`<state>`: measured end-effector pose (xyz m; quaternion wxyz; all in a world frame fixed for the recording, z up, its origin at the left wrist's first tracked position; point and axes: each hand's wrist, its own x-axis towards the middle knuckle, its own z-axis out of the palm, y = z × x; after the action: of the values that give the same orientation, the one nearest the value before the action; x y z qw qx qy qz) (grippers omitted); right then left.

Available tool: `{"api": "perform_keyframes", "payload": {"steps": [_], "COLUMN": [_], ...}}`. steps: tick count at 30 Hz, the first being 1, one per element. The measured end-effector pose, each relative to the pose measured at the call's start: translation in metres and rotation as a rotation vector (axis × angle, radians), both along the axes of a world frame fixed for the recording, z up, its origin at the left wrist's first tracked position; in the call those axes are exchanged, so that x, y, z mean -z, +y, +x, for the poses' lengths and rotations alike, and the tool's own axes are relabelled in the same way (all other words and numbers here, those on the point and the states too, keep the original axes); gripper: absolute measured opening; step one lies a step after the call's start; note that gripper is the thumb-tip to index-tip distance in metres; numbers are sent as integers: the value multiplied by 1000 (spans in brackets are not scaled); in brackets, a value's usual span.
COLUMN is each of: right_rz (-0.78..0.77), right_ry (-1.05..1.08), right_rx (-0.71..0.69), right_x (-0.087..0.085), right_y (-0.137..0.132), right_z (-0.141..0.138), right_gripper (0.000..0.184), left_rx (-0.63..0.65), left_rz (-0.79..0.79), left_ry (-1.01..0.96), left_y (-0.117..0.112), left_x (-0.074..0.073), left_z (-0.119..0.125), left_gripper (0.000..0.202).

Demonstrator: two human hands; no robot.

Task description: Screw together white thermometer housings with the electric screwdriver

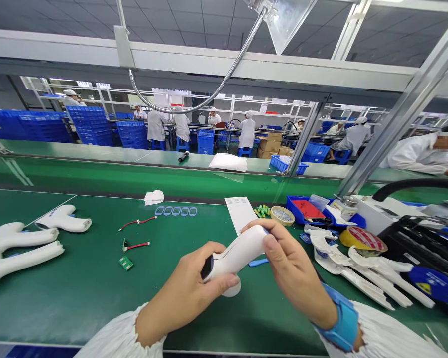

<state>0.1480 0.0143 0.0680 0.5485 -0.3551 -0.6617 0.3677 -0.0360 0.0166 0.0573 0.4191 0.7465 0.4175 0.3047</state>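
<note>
Green workbench point(59, 308): hands point(182, 293) point(291, 268) grip white plastic housing point(239, 253) near yellow triangle sticker point(423, 288).

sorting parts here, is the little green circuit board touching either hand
No, the green circuit board lies apart on the green mat, while the left hand and right hand grip a white plastic housing.
</note>
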Motion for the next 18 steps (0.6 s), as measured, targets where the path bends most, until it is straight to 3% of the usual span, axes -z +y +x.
{"api": "perform_keyframes", "payload": {"steps": [3, 6, 11, 15, 18], "right_rz": [-259, -356, -357, -299, -192], "right_ry": [238, 291, 336, 250, 53], "right_rx": [-193, -280, -257, -248, -175], "right_x": [7, 15, 16, 12, 12], "right_y": [1, -1, -1, -1, -12], "right_z": [-2, -12, -17, -3, 15], "right_gripper": [44, 34, 29, 27, 29], "left_rx": [2, -40, -139, -93, -87], "left_rz": [22, 77, 179, 179, 386], "left_ry": [-16, -63, -46, -8, 59], "left_y": [-2, -5, -9, -5, 1], "left_x": [5, 14, 20, 15, 21], "left_z": [0, 10, 19, 14, 5], "left_gripper": [29, 32, 35, 31, 24]}}
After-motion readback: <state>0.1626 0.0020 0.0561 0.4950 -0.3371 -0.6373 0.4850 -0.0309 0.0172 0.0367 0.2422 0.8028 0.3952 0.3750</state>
